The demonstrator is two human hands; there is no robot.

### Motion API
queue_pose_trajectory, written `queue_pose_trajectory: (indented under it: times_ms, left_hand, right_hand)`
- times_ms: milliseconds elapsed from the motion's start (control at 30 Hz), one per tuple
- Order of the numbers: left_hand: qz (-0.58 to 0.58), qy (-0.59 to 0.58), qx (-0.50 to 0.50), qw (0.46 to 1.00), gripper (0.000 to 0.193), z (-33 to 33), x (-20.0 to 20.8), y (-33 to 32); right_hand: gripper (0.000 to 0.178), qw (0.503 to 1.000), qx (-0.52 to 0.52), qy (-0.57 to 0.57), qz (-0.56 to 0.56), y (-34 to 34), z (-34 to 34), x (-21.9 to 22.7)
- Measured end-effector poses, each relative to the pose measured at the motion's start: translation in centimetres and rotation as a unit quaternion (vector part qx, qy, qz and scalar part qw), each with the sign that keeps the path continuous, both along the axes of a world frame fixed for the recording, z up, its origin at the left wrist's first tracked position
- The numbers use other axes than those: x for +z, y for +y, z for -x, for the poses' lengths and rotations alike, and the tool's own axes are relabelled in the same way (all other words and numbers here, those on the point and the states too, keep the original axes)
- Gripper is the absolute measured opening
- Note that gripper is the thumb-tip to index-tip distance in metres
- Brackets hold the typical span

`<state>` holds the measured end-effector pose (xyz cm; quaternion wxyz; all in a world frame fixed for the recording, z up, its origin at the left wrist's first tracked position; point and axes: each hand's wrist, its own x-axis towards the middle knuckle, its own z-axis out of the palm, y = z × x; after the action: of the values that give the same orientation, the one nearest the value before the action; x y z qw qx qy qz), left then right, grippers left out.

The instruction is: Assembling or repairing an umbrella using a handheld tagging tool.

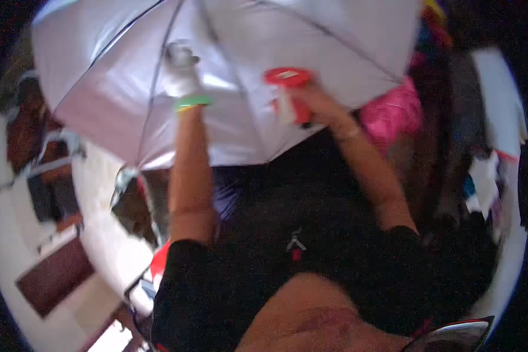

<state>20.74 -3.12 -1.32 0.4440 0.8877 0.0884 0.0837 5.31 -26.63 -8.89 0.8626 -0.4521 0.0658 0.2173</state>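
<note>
Arms (190,176) outstretched, the right hand (318,102) grips a red-and-white object (287,77); whether the blurred left hand (182,79) grasps anything, I cannot tell. The open silver umbrella (232,138) spreads behind, bare between these 2, rim near the shirt (246,211).

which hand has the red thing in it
The right hand, gripping the red thing; the left hand, with a green band at its wrist, shows nothing red.
</note>
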Motion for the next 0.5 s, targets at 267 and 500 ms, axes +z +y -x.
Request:
queue_pose_trajectory:
  times_ms: [267,500]
  left_hand:
    - [0.783,0.150,-0.134,0.588,0.071,-18.6,18.8,0.5]
    - [0.732,0.025,-0.062,0.678,0.035,-25.4,20.8,-4.4]
  right_hand:
    - [0.037,0.882,0.086,-0.187,0.425,-3.9,3.9,8.9]
    - [0.041,0.538,-0.376,-0.124,0.744,-19.2,20.3,10.5]
